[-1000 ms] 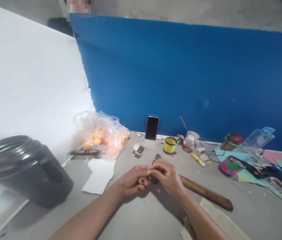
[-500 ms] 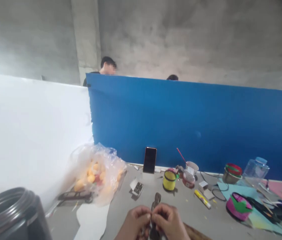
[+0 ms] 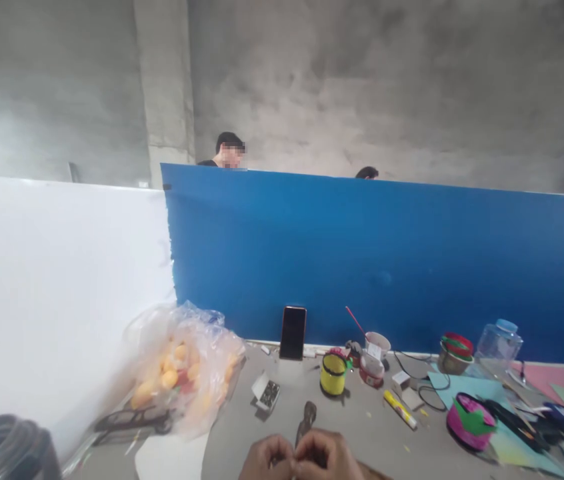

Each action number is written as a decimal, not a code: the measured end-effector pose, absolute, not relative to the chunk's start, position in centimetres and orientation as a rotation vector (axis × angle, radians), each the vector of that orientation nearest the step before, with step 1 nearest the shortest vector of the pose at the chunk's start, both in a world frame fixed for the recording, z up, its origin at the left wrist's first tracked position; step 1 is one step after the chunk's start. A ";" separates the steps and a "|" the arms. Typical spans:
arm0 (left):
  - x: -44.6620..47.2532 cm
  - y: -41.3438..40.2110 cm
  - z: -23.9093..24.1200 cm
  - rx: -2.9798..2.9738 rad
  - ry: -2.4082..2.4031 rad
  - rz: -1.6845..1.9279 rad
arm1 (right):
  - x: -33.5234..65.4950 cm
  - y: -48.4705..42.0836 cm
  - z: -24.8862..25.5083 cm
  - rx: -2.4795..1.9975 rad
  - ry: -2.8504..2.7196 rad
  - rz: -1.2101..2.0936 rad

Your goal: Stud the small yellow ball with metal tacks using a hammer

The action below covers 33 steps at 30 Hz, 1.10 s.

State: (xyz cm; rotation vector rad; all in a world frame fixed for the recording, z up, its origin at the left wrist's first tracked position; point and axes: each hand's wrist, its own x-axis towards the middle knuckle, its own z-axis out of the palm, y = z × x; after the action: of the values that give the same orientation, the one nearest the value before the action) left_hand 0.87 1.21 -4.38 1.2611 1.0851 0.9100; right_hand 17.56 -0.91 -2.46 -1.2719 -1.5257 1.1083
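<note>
At the bottom middle my left hand [image 3: 267, 459] has its fingers curled and pinched. My right hand [image 3: 328, 456] is closed the same way, its fingertips meeting those of the left. Whatever is pinched between them is hidden by the fingers. A dark brown, narrow thing with a rounded end [image 3: 306, 420] sticks out just beyond my fingertips; whether I hold it or it lies on the table I cannot tell. Farther off stands a small open box of little dark metal pieces [image 3: 267, 395]. To its right is a yellow round container with black rims [image 3: 333, 377].
A phone [image 3: 293, 333] leans against the blue partition [image 3: 362, 260]. Left are a plastic bag of orange balls [image 3: 182, 367], glasses [image 3: 132, 419] and a dark jar [image 3: 7, 447]. Right lie a yellow glue tube [image 3: 400, 409], a pink-green container [image 3: 471, 423] and coloured paper. Two people's heads show behind.
The view has tilted up and shifted slightly, so my hands sit lower in the picture. My hands have drawn closer together, their fingers still pinched.
</note>
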 end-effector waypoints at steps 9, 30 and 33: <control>0.8 -1.7 -0.2 0.991 0.965 0.937 | 18.1 -2.0 -1.0 -1.297 -1.491 1.137; 0.4 -1.9 0.5 1.102 0.893 1.058 | 20.3 -1.2 -0.6 -0.966 -0.963 1.550; 0.5 -1.9 0.7 1.134 0.930 1.036 | 20.3 -1.3 -0.4 -0.936 -0.991 1.592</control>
State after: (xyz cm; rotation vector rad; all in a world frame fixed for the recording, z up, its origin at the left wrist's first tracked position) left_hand 0.48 -1.92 0.73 1.1343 0.9299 1.0360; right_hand 20.28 -1.32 -0.35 -0.9359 -0.9911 1.5921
